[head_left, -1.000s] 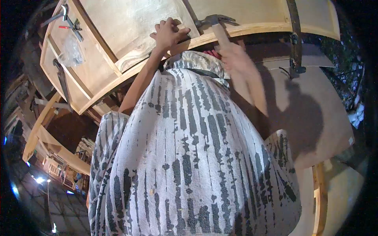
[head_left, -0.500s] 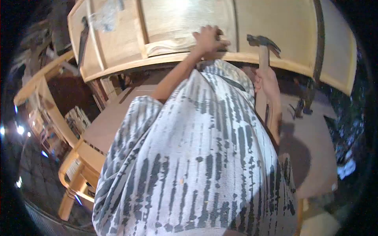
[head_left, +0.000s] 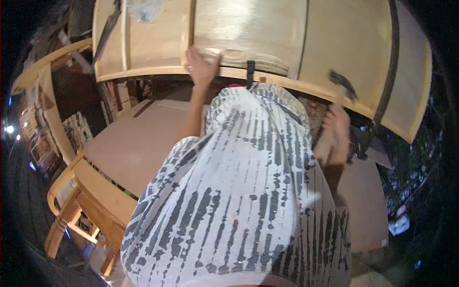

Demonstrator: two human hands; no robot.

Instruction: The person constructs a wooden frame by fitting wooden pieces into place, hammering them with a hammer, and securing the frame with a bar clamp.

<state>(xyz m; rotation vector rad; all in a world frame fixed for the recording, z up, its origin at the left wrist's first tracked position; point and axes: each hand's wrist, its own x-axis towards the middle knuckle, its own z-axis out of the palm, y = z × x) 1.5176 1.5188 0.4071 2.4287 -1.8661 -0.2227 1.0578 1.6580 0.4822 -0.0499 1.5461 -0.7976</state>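
Observation:
My right hand (head_left: 337, 120) grips the wooden handle of a claw hammer (head_left: 342, 82), whose dark head is raised near the right part of a large framed wooden panel (head_left: 344, 52). My left hand (head_left: 202, 69) lies on the panel's near edge with fingers and thumb apart, next to an upright wooden divider (head_left: 191, 24). Close to it, a thin curved piece of wood (head_left: 253, 60) with wavy grain lies along the inside of the near frame rail. A black clip-like piece (head_left: 250, 72) stands across that rail.
A clear plastic bag (head_left: 145, 10) lies on the panel's upper left. A long dark strip (head_left: 106, 33) crosses its left end. Below is a brown board (head_left: 138, 143). A wooden chair (head_left: 91, 191) stands at the left, and a dark metal clamp-like object (head_left: 362, 152) at the right.
My left hand has shifted left along the panel's edge, to the divider. The hammer has tilted and moved slightly right and down with my right hand. The view has shifted too.

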